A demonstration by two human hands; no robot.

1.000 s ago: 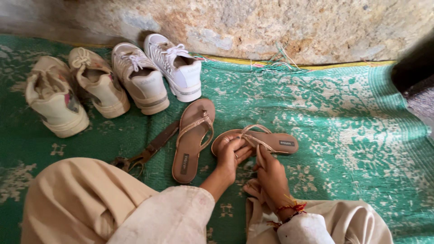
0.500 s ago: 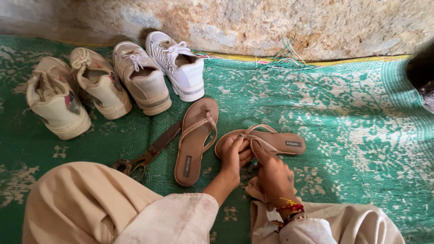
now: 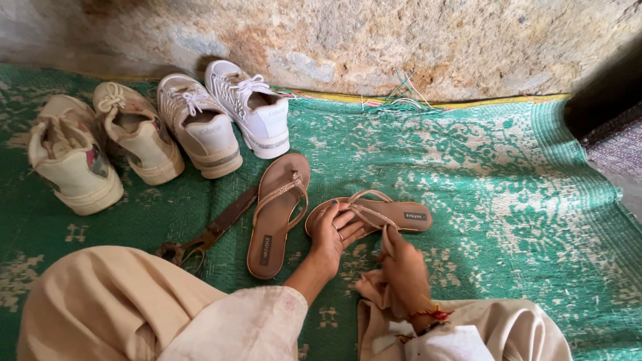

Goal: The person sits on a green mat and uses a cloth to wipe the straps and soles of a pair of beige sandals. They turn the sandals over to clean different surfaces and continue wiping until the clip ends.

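Observation:
A brown flat sandal (image 3: 391,213) lies sideways on the green mat (image 3: 508,200). My left hand (image 3: 332,235) rests on its heel end and grips it. My right hand (image 3: 403,269) holds a beige cloth (image 3: 372,286) bunched against the sandal's near edge. Its twin sandal (image 3: 277,212) lies lengthwise just to the left, apart from both hands.
Two pairs of pale lace-up sneakers (image 3: 200,127) stand in a row at the back left near the stone wall (image 3: 374,40). A rusty pair of pliers (image 3: 210,234) lies left of the sandals. My knees in beige fabric fill the bottom edge.
My hands stay on the sideways sandal. The right hand has shifted slightly along its near edge with the cloth; the view has drifted a little.

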